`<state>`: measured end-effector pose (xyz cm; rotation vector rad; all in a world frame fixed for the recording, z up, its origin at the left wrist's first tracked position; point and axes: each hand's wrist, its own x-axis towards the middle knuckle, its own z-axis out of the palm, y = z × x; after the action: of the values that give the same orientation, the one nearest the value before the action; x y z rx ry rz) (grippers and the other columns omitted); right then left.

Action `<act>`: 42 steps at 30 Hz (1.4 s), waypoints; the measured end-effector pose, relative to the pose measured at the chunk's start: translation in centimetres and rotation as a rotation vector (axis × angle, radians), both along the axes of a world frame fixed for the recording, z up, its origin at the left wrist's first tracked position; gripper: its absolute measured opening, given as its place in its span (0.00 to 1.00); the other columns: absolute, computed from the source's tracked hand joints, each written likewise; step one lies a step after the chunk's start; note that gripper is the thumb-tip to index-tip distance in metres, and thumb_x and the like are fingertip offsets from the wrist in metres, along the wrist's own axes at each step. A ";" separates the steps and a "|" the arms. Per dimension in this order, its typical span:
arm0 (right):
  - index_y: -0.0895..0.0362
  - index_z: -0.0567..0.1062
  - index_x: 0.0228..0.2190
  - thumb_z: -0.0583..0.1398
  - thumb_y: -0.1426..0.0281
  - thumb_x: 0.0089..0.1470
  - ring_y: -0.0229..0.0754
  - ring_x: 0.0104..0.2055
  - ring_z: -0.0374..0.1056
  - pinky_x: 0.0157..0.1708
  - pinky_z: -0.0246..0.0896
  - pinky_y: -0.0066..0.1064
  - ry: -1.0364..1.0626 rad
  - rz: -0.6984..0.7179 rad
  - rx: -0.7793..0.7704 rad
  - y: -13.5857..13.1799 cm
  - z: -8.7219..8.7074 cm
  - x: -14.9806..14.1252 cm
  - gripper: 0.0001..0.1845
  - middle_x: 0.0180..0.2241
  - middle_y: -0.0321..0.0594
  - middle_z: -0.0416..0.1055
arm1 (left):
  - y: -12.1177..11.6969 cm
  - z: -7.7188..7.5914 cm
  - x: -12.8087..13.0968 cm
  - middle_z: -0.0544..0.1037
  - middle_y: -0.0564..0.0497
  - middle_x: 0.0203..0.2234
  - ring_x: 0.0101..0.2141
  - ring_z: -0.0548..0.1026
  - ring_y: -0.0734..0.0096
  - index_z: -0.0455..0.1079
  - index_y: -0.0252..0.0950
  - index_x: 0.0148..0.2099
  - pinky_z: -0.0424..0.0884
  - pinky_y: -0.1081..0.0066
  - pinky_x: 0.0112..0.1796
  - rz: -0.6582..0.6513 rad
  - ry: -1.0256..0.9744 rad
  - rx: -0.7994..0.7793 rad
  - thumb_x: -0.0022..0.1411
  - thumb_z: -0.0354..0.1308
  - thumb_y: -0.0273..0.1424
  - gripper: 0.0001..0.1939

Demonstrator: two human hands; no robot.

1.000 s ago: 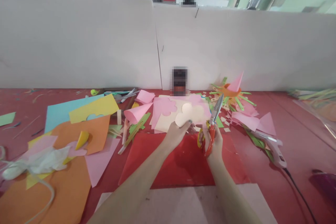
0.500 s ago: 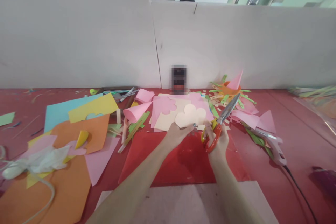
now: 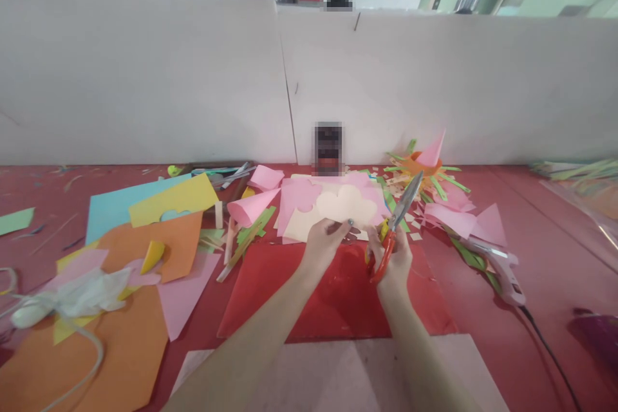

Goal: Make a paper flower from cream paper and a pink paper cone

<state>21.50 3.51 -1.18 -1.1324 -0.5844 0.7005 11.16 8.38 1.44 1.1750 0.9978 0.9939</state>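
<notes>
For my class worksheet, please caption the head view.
Left hand holding a cream scalloped cutout, right hand gripping scissors, amid coloured paper.

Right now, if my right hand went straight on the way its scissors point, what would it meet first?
Probably the orange and green paper craft, just past the tips of the scissors in your right hand. Height is unclear, so they might pass above it.

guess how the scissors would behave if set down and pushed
The scissors look stiff, and probably heavy for their size, given the metal blades. Their shine suggests they may slide easily. The looped handles would likely stop any rolling.
</notes>
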 end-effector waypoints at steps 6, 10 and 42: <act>0.54 0.66 0.37 0.64 0.62 0.45 0.28 0.15 0.54 0.13 0.52 0.22 -0.010 0.033 0.019 -0.1 0.0 0.2 0.19 0.22 0.27 0.58 | 0.7 1.3 0.7 0.79 0.46 0.23 0.26 0.77 0.69 0.73 0.30 0.28 0.75 0.70 0.32 0.092 0.009 0.000 0.49 0.62 0.33 0.10; 0.51 0.65 0.45 0.62 0.59 0.47 0.27 0.16 0.49 0.13 0.48 0.21 -0.058 0.122 -0.057 -0.5 0.1 -0.2 0.23 0.24 0.27 0.56 | 1.2 3.0 -0.1 0.80 0.46 0.26 0.29 0.78 0.68 0.74 0.29 0.31 0.75 0.68 0.37 0.164 -0.109 0.048 0.47 0.64 0.33 0.11; 0.57 0.70 0.37 0.53 0.54 0.54 0.37 0.15 0.60 0.14 0.57 0.29 0.032 0.237 -0.011 -1.0 0.5 -0.4 0.20 0.17 0.33 0.64 | 1.1 4.5 -2.6 0.74 0.50 0.34 0.35 0.71 0.72 0.74 0.40 0.31 0.69 0.70 0.36 0.150 0.486 1.013 0.57 0.55 0.24 0.08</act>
<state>21.09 2.54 -0.71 -1.0700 -0.6949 0.9245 8.56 9.44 5.92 2.2810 0.9662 1.4339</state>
